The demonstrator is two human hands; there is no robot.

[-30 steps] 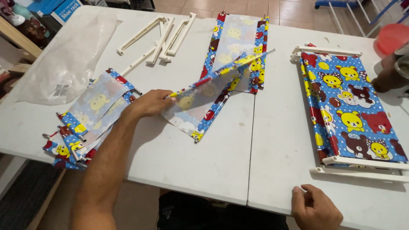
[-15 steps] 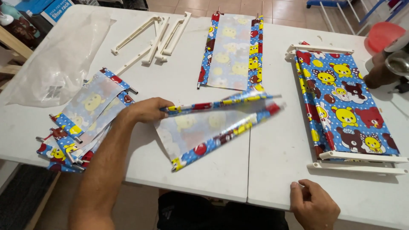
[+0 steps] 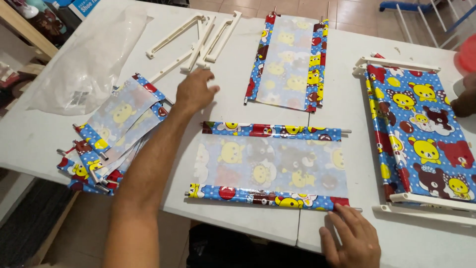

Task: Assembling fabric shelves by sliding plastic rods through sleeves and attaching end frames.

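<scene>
A cartoon-printed fabric panel [image 3: 270, 165] with metal rods in its blue hems lies flat on the white table [image 3: 233, 99], in front of me. My right hand [image 3: 351, 240] rests at its near right corner, fingertips touching the rod end. My left hand [image 3: 194, 91] hovers open above the table, just short of the white plastic frame bars [image 3: 201, 37], holding nothing. A pile of the same panels [image 3: 111, 134] lies at the left of my left arm.
A second flat panel [image 3: 290, 62] lies at the far middle. An assembled fabric shelf in a white frame [image 3: 421, 134] sits at the right. A clear plastic bag [image 3: 91, 62] lies at the far left. Another person's hand [image 3: 466, 101] shows at the right edge.
The panel that my left hand carried from the pile now lies spread flat on the table. My left hand has let it go and moved away toward the white bars.
</scene>
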